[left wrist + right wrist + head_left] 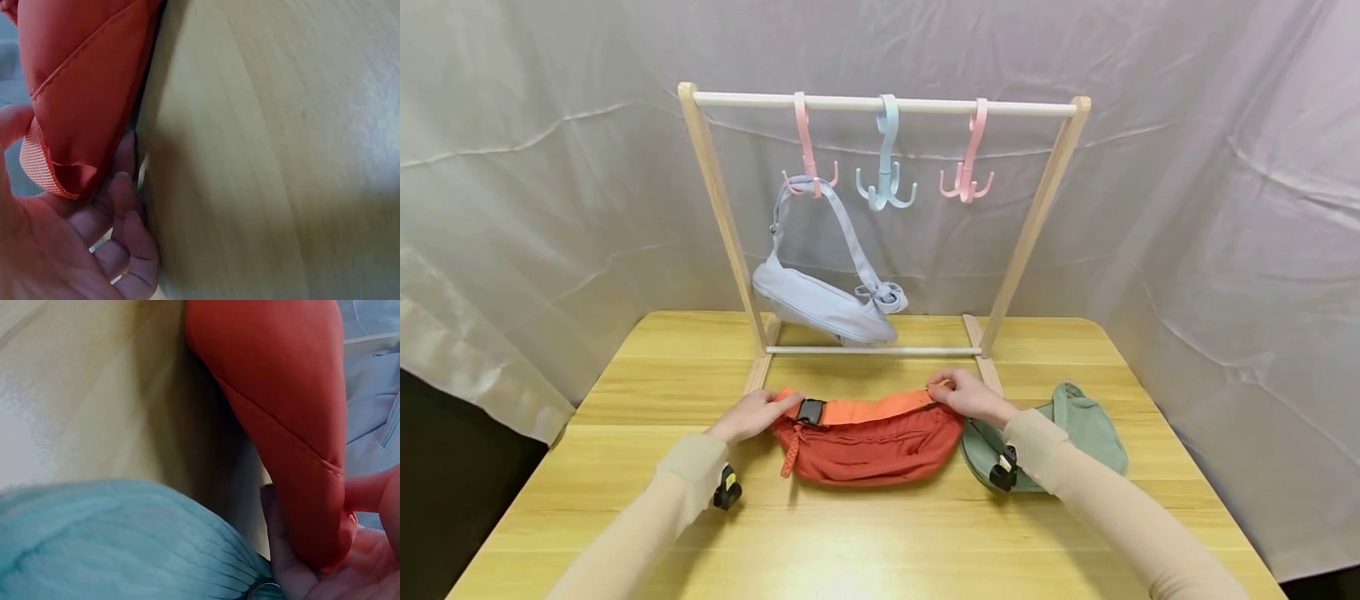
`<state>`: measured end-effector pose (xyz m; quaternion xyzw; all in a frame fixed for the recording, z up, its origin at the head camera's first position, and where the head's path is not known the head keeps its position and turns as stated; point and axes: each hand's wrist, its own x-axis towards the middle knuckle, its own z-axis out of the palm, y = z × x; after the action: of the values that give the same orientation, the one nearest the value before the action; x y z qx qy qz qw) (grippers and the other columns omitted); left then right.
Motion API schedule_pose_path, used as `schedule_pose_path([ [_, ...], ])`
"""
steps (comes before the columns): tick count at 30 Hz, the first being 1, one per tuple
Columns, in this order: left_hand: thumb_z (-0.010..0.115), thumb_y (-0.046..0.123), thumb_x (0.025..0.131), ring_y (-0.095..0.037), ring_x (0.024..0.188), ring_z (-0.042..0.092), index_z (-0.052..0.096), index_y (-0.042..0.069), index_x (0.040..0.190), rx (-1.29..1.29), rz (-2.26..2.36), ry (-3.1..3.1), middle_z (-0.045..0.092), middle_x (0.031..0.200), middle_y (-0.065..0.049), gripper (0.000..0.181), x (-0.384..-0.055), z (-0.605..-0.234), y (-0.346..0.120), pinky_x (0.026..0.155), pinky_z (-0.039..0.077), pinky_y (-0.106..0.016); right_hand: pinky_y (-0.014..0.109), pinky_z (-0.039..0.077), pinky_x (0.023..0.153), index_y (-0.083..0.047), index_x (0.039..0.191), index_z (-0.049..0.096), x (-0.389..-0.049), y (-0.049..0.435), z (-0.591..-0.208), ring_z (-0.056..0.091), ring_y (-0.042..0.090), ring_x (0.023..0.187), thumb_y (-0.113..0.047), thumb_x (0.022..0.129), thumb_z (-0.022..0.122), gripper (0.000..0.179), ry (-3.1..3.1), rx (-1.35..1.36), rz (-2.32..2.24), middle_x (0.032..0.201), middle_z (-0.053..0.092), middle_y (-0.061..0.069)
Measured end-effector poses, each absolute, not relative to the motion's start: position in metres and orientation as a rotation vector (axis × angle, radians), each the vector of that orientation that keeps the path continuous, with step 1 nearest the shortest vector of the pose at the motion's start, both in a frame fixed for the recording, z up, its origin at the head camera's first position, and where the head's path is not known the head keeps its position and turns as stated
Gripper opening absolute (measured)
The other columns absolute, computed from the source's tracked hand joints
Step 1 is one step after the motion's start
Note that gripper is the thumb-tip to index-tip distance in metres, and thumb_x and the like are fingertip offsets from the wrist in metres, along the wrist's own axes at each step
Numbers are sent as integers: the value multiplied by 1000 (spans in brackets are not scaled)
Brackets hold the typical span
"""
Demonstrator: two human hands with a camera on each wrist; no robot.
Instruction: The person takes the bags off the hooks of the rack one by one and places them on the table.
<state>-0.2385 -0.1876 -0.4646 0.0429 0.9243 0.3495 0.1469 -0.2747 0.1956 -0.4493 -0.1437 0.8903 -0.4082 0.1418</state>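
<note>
A red belt bag [872,454] with an orange strap [872,410] and a black buckle [809,412] is held between both hands in front of the rack. My left hand [756,414] pinches the strap end at the bag's left corner, near the buckle. At the right corner, my right hand [970,395] pinches the other strap end. In the left wrist view, the thumb presses the orange webbing and the fingers curl behind the red fabric [94,69]. The right wrist view has the thumb and fingers around the bag's tapered end [312,519].
A wooden rack [1033,225] carries a pink hook [806,142], a light blue hook [887,154] and another pink hook [973,154]. From the left one hangs a pale blue bag [820,300]. A green bag [1086,429] lies on the table [850,550] beneath my right forearm.
</note>
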Motion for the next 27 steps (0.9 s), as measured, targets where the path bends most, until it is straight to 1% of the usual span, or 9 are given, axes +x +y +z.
schedule_pose_path([
  [4,48,57,100,-21,80,56,64,6,93,133,999,2638,63,91,-12,54,-240,-467,-190,76,47,-36,23,43,62,7,117,65,-273,195,-452,50,8,67,-8,97,62,25,2606,-458,-1178,88,69,13],
  [8,50,48,101,-23,93,63,69,2,102,194,1009,2631,69,106,-16,50,-239,-466,-193,87,52,-44,23,42,62,4,115,67,-270,194,-455,48,9,65,-7,94,66,24,2657,-468,-1145,91,70,14],
  [11,49,44,102,-22,90,62,67,4,94,221,1031,2607,69,100,-14,44,-238,-464,-195,87,52,-43,25,44,66,2,114,69,-269,191,-456,52,12,70,-7,92,68,24,2723,-507,-1081,100,72,17],
  [15,49,41,103,-15,73,47,49,16,73,245,1055,2572,52,76,-1,39,-238,-461,-198,72,42,-30,31,50,76,1,114,69,-268,188,-457,61,17,83,-6,90,71,25,2821,-580,-957,107,73,19],
  [18,49,40,104,-12,66,40,45,19,71,243,1092,2556,42,70,3,39,-239,-460,-200,66,37,-27,36,53,77,-1,117,66,-268,185,-457,66,21,86,-9,90,72,29,2859,-604,-864,104,74,16],
  [21,49,39,104,-13,67,40,50,14,76,238,1135,2540,42,71,2,38,-241,-461,-201,67,39,-28,42,56,79,-4,120,63,-266,183,-457,70,27,90,-12,90,73,32,2902,-637,-786,104,74,16],
  [23,50,38,104,-17,75,51,59,7,88,240,1140,2556,54,79,-4,37,-242,-460,-201,75,46,-32,45,57,83,-4,120,63,-264,181,-456,71,31,96,-13,90,72,32,2939,-688,-756,107,73,18],
  [25,51,39,104,-28,94,61,62,-1,112,272,1093,2612,64,100,-16,43,-241,-458,-199,88,51,-43,48,56,87,-3,120,63,-261,180,-456,70,33,100,-12,91,71,32,2997,-758,-724,112,71,19],
  [27,52,39,103,-41,117,59,55,-5,133,310,1024,2705,60,126,-27,54,-237,-454,-195,101,48,-55,49,56,90,-2,120,63,-255,178,-452,68,34,105,-11,91,70,31,3047,-837,-711,116,69,19],
])
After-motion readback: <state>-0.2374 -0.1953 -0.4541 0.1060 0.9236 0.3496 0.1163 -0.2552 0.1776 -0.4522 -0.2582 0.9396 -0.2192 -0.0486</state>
